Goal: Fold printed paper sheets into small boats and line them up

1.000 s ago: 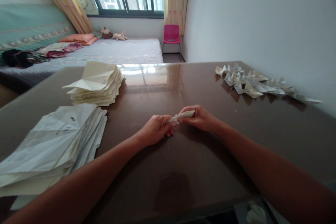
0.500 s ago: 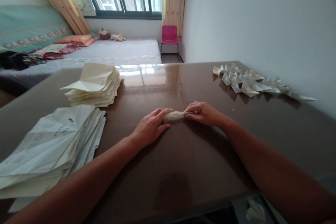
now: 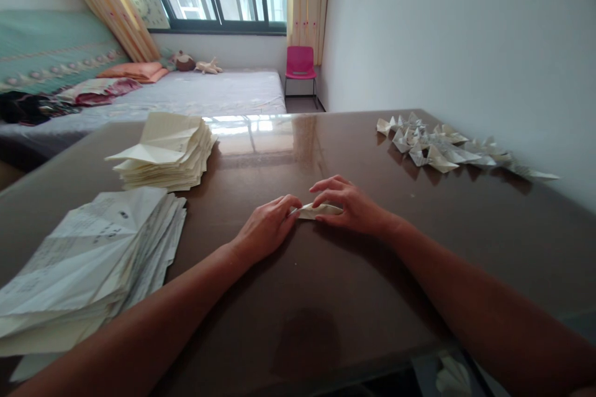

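A small folded piece of paper [image 3: 306, 213], pale and narrow, lies low over the brown table between my two hands. My left hand [image 3: 266, 223] pinches its left end, fingertips pressed together there. Over the right part curves my right hand [image 3: 356, 206], its thumb along the near side and a fingertip on the top, while other fingers are lifted and spread. The paper's right end is partly covered by that hand.
On the left stand a stack of creased cream paper [image 3: 162, 152] and a nearer stack of printed white sheets [image 3: 88, 248]. Several folded paper pieces [image 3: 442, 146] cluster at the right by the wall. Beyond the table [image 3: 261, 322] are a bed [image 3: 233, 90] and a pink chair [image 3: 300, 63].
The folded paper has been turned and shows a plainer, paler face. My right hand has shifted left along it and raised some fingers; my left fingers have closed onto its end.
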Motion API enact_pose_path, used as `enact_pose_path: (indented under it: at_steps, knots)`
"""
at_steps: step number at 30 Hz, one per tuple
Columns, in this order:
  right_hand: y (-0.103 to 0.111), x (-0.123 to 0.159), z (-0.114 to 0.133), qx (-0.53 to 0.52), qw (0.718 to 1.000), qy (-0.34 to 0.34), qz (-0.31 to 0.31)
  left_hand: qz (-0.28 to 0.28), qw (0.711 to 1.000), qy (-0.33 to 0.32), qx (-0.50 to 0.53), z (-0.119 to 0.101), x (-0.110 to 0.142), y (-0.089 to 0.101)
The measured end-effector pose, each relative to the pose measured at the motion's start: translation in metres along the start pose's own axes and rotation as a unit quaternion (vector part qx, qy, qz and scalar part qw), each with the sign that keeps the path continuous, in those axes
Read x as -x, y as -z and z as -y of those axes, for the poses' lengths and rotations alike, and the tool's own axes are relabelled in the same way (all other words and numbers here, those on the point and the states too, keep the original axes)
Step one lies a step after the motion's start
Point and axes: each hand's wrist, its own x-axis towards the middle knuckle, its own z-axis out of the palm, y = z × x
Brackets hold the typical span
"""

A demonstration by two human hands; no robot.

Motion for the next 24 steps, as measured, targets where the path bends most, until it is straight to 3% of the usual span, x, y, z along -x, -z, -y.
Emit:
enact_pose_path:
  at_steps: [7, 12, 16, 24]
  knots:
    - [-0.012, -0.004, -0.008, 0.032, 0.999, -0.038, 0.012, -0.033, 0.993, 0.075, 0.082, -0.002, -0.011, -0.011]
    - [-0.019, -0.010, -0.010, 0.066, 0.994, -0.080, 0.017, -0.027, 0.970, 0.144, 0.193, -0.003, -0.020, -0.015]
    - [-0.023, -0.010, -0.012, 0.072, 0.994, -0.087, -0.006, -0.049, 0.957, 0.147, 0.245, 0.003, -0.022, -0.016]
    - [-0.035, -0.010, -0.019, 0.032, 0.996, -0.074, -0.033, -0.076, 0.953, 0.150, 0.253, 0.012, -0.017, -0.012]
